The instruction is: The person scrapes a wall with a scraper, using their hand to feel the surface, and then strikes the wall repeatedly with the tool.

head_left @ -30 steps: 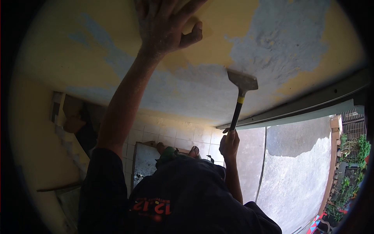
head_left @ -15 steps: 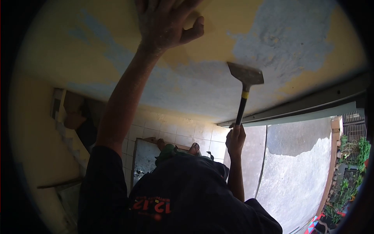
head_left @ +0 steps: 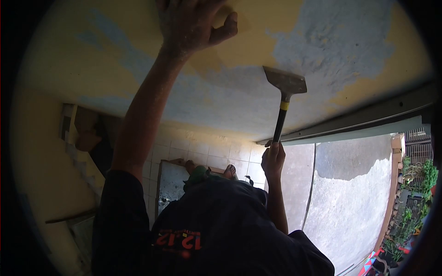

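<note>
My left hand point(head_left: 186, 27) rests on the yellow wall point(head_left: 251, 32) at the top, thumb spread out and fingertips cut off by the frame edge. Lower and to the right, my right hand point(head_left: 273, 161) is wrapped round the black handle of a scraper point(head_left: 286, 83). Its wide metal blade points up at the wall and lies over a grey-blue patch point(head_left: 235, 83) where the yellow paint is gone. Whether the whole blade edge touches the wall cannot be told. A larger bare, rough patch point(head_left: 336, 41) spreads to the right of the blade.
A dark ledge point(head_left: 359, 112) runs along the wall's right side. Below are white floor tiles point(head_left: 221, 152), my feet and a framed grey board point(head_left: 171, 181). Brown and dark objects point(head_left: 87, 131) stand at the left. Concrete ground point(head_left: 350, 202) and plants point(head_left: 428, 177) lie at the right.
The scraper and my right hand have moved slightly up and to the left across the wall. My left hand appears slightly further left, still against the wall.
</note>
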A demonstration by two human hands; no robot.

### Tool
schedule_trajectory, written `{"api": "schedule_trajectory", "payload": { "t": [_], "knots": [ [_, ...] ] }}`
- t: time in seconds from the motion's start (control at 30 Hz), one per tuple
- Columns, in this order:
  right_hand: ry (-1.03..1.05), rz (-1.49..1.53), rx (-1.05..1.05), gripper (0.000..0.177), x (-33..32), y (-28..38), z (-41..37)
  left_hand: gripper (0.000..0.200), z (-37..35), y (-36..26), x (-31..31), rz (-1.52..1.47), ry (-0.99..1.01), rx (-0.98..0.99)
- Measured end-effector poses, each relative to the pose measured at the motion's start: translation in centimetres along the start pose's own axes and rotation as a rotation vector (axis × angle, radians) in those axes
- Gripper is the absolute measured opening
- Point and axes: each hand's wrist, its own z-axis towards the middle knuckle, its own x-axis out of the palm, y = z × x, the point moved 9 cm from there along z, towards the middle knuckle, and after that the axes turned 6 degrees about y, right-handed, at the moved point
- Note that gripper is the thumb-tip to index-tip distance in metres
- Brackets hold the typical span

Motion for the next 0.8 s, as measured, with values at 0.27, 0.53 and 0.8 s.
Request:
{"api": "schedule_trajectory", "payload": {
  "t": [0.27, 0.53, 0.8],
  "knots": [
    [-0.031, -0.029, 0.008, 0.051, -0.3, -0.6, -0.1, 0.058, -0.2, 0.3, 0.4, 0.003, -0.057, 0.015],
    [-0.060, -0.025, -0.014, 0.048, -1.4, -0.8, -0.3, 0.058, -0.3, 0.2, 0.2, -0.031, -0.094, 0.038],
    [-0.061, 0.010, 0.026, 0.048, -1.0, -0.7, -0.4, 0.058, -0.2, 0.4, 0.4, -0.016, -0.071, 0.021]
  ]
}}
